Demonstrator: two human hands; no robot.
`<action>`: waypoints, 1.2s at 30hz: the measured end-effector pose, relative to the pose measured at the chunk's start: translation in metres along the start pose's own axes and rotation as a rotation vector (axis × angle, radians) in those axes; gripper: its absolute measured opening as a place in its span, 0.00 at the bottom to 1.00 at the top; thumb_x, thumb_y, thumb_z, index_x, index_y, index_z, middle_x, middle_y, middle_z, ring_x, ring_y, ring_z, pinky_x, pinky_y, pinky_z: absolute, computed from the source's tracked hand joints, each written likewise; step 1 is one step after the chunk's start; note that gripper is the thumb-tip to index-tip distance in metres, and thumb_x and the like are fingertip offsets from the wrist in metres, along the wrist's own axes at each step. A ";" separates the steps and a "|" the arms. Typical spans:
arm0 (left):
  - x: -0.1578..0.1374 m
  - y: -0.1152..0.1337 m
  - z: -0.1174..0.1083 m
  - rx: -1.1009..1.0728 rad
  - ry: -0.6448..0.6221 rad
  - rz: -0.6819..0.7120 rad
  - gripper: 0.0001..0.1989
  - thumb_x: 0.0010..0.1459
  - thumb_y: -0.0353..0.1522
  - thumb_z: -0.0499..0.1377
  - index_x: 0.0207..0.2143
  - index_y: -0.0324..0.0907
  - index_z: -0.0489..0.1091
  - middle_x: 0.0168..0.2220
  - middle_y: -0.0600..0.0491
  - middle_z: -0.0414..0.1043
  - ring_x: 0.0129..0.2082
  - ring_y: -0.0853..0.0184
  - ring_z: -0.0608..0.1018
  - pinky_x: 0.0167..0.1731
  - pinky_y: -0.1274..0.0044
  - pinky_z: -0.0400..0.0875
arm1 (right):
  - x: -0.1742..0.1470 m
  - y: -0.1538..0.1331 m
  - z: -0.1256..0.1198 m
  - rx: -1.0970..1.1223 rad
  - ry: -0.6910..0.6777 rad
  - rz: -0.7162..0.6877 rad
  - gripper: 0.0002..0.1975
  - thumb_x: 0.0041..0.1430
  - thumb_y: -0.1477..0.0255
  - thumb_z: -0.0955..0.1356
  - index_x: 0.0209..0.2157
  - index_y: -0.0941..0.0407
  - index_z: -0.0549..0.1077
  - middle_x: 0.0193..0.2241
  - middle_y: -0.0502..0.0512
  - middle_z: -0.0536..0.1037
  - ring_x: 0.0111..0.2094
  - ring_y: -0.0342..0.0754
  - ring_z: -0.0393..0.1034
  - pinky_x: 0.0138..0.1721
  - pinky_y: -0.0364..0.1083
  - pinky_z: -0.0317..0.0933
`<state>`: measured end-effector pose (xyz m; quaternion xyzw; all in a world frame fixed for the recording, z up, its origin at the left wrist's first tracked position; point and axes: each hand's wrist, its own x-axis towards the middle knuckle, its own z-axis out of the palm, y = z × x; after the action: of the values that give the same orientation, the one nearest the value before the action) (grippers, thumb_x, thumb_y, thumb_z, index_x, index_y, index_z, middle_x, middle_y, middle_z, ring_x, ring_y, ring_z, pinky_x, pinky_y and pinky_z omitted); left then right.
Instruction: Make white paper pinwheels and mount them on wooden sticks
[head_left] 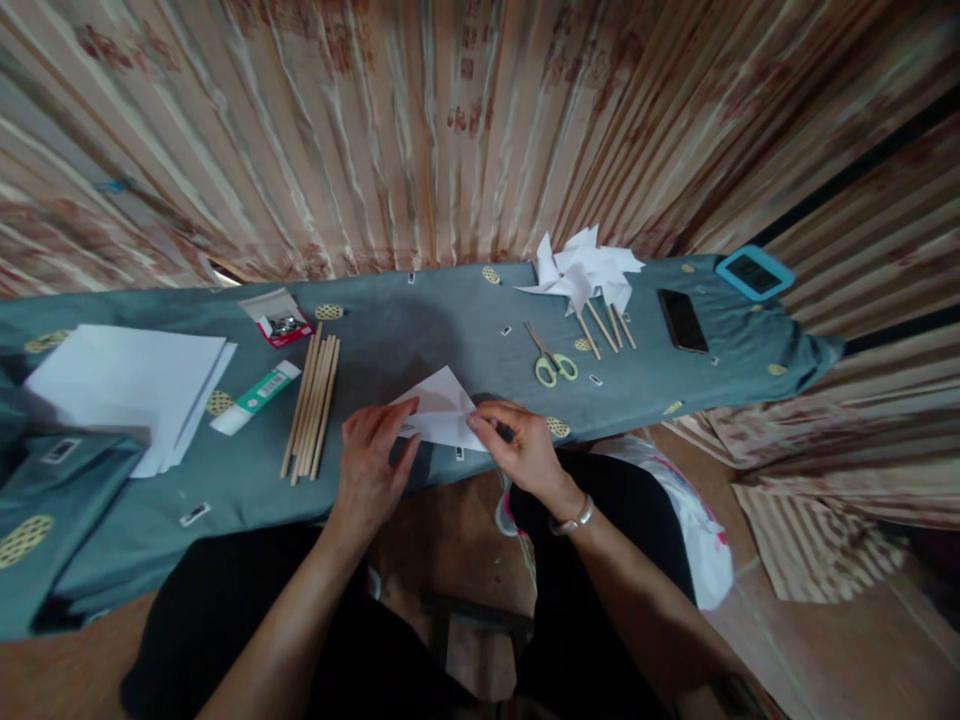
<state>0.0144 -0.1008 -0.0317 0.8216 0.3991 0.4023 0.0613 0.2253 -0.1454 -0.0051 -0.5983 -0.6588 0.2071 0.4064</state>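
A white sheet of paper (444,402), with crease lines and a pointed top corner, lies between my hands at the near edge of the cloth-covered table. My left hand (373,460) has its thumb and fingers at the paper's left side, closed on it. My right hand (519,445), a silver bracelet on its wrist, pinches the right corner between thumb and fingers. Up and to the right are green-handled scissors (553,365). A bundle of wooden sticks (311,402) lies just left of my left hand.
Several white paper pinwheels (589,268) on sticks lie at the back right, near a phone (683,321) and a blue-framed device (754,273). Leftward are a green-and-white tube (256,396), an opened red box (283,325) of small metal pieces and stacked white paper (127,385). A curtain (450,130) hangs behind.
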 end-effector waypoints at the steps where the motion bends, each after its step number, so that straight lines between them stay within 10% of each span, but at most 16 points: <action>1: 0.000 0.001 -0.001 -0.010 0.002 -0.002 0.17 0.64 0.33 0.57 0.56 0.46 0.67 0.46 0.49 0.77 0.45 0.59 0.76 0.49 0.66 0.68 | 0.000 0.000 0.000 0.027 -0.009 0.026 0.14 0.65 0.64 0.66 0.32 0.57 0.79 0.31 0.54 0.80 0.31 0.46 0.72 0.35 0.44 0.64; 28: -0.004 0.002 -0.010 0.116 -0.170 0.079 0.07 0.60 0.26 0.58 0.37 0.43 0.75 0.40 0.50 0.80 0.45 0.58 0.77 0.59 0.53 0.58 | -0.008 0.026 -0.013 -0.085 0.029 0.032 0.12 0.63 0.71 0.65 0.41 0.55 0.80 0.44 0.58 0.83 0.47 0.51 0.78 0.53 0.51 0.71; 36: -0.006 0.003 0.003 0.124 -0.257 0.037 0.19 0.59 0.23 0.54 0.50 0.47 0.73 0.54 0.46 0.75 0.56 0.53 0.74 0.61 0.46 0.52 | -0.015 0.035 -0.009 -0.274 -0.132 -0.155 0.25 0.62 0.81 0.58 0.56 0.56 0.73 0.62 0.63 0.68 0.61 0.54 0.67 0.62 0.57 0.63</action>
<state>0.0163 -0.1061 -0.0359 0.8757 0.3970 0.2695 0.0538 0.2531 -0.1544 -0.0309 -0.5806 -0.7503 0.1221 0.2916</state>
